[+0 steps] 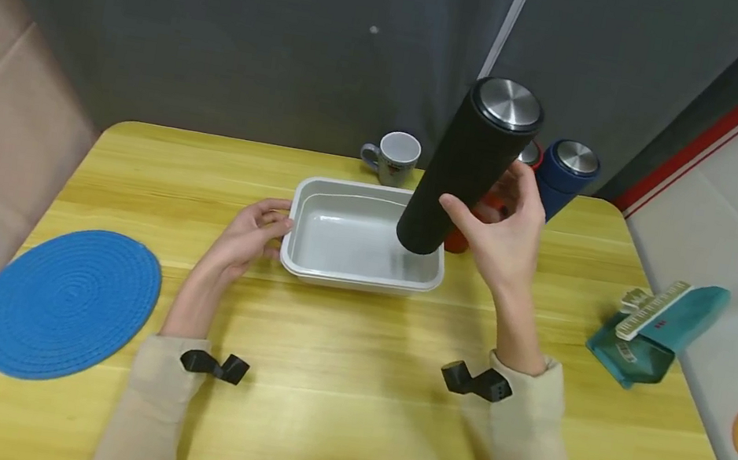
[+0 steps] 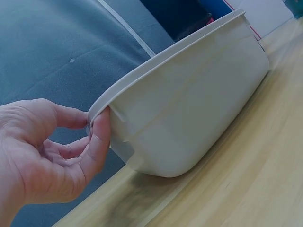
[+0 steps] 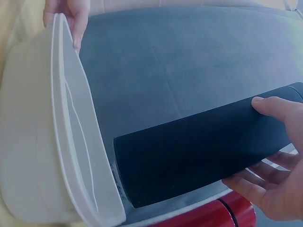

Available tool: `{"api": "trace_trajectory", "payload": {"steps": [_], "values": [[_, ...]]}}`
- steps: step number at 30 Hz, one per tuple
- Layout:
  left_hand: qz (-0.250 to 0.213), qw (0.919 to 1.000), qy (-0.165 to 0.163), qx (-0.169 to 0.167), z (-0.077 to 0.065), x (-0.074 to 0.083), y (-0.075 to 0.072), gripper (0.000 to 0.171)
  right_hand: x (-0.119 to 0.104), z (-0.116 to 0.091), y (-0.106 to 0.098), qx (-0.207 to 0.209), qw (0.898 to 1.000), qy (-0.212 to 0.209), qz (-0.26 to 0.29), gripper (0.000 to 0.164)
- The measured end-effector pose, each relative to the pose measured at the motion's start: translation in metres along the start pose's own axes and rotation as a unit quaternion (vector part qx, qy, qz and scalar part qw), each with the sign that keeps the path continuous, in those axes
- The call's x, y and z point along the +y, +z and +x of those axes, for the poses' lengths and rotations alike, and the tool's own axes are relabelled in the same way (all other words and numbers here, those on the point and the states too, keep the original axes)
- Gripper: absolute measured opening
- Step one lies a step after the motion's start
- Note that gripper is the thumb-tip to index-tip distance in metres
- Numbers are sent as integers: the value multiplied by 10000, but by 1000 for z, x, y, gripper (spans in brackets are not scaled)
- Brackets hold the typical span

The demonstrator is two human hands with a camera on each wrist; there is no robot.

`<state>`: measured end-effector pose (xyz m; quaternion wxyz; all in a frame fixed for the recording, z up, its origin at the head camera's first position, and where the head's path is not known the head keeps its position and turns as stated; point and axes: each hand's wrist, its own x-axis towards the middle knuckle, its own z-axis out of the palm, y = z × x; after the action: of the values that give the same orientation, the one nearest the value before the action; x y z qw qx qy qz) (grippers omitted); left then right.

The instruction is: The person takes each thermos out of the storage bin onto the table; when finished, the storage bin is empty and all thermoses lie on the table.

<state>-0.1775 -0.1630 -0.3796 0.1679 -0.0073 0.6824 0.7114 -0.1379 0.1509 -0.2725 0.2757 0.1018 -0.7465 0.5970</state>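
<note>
My right hand (image 1: 507,239) holds a black thermos flask (image 1: 466,165) with a brushed metal lid. The flask leans, its lower end over the right part of a white plastic basin (image 1: 359,285). In the right wrist view, thumb and fingers lie on opposite sides of the flask (image 3: 203,146), whose base is close to the basin's rim. My left hand (image 1: 246,235) pinches the basin's left rim; the left wrist view shows thumb and finger at the rim of the basin (image 2: 189,104). Inside the basin, the part behind the flask is hidden.
Behind the basin stands a grey mug (image 1: 399,157). A red flask (image 1: 457,242), partly hidden, and a blue flask (image 1: 557,183) stand behind my right hand. A round blue placemat (image 1: 67,304) lies left; a clipped teal bag (image 1: 645,347) lies right. A dark panel (image 1: 261,39) borders the table's back.
</note>
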Motion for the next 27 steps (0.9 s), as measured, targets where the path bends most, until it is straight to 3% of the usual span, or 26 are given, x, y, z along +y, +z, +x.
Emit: {"api": "trace_trajectory", "payload": {"steps": [12,27], "values": [[-137,9999,-2,-92,-3,4,4,46,-3,6,-38,209,9995,188,-141,59],[-151,9998,-63,-81,-13,8,7,47,3,-3,-73,784,9947,627,211,61]]}}
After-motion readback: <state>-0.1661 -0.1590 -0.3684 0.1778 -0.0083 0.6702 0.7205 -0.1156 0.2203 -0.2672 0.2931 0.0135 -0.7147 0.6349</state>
